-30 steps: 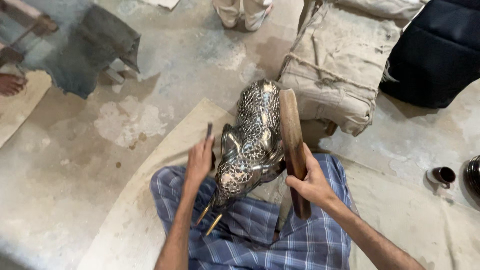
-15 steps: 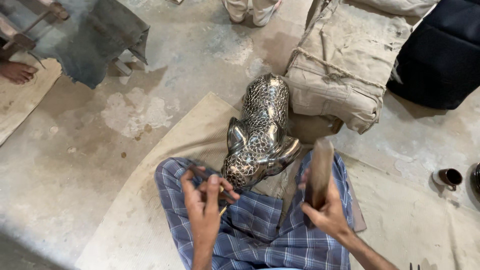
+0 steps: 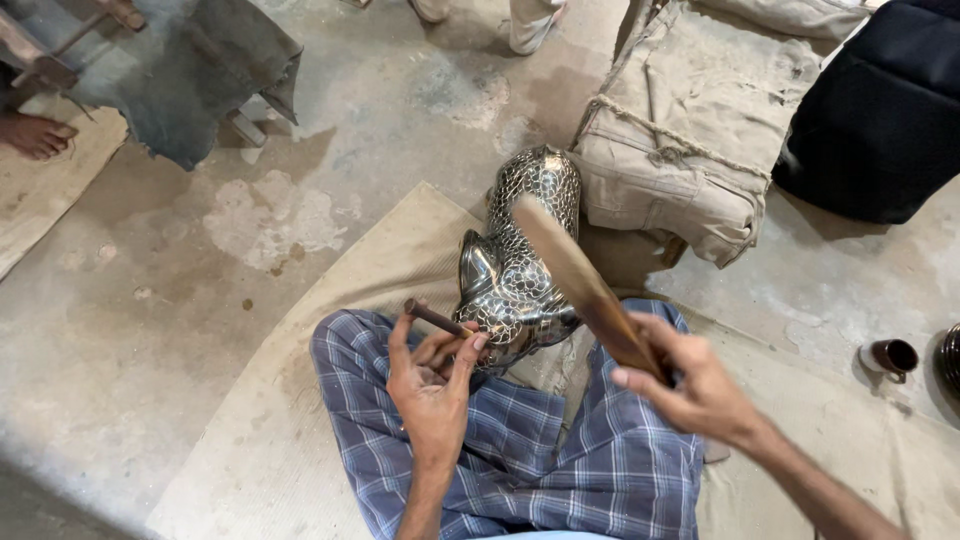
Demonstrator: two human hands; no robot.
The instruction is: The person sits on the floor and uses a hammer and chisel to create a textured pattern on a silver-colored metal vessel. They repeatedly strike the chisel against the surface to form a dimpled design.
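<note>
A shiny metal animal figure [image 3: 520, 255] with a scaly hammered pattern lies on my lap and a beige mat [image 3: 300, 400]. My left hand [image 3: 432, 375] pinches a thin dark metal punch [image 3: 432, 317], whose tip rests against the figure's head. My right hand [image 3: 690, 380] grips a flat wooden mallet [image 3: 575, 275], raised over the figure's body. I sit cross-legged in a blue checked cloth [image 3: 540, 450].
A tied beige sack [image 3: 700, 130] lies behind the figure, a dark bag [image 3: 890, 110] to its right. A small brown cup [image 3: 890, 357] stands at the right. Another person's bare foot [image 3: 35, 133] and a grey cloth [image 3: 180, 70] are at the upper left, someone's feet [image 3: 525, 20] at the top.
My right hand has swung the mallet up from beside my knee to over the figure. My left hand has set the punch against the figure's head.
</note>
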